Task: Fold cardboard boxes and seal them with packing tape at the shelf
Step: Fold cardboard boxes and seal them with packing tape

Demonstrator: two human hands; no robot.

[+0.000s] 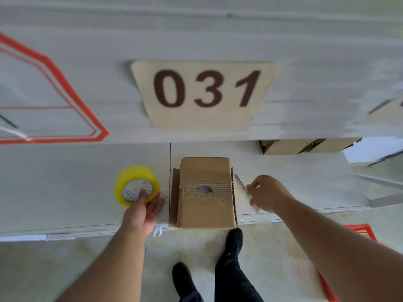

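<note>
A small brown cardboard box stands on the white shelf, with a torn patch and a hole in its top face. To its left lies a yellow roll of packing tape. My left hand reaches the roll from below, thumb in its core, fingers spread beside it. Right of the box lies a thin metal blade. My right hand pinches its near end with curled fingers.
A cardboard sign reading 031 hangs on the shelf front above. Another cardboard box sits at the back right. A red plastic crate stands on the floor at right. My feet are below the shelf edge.
</note>
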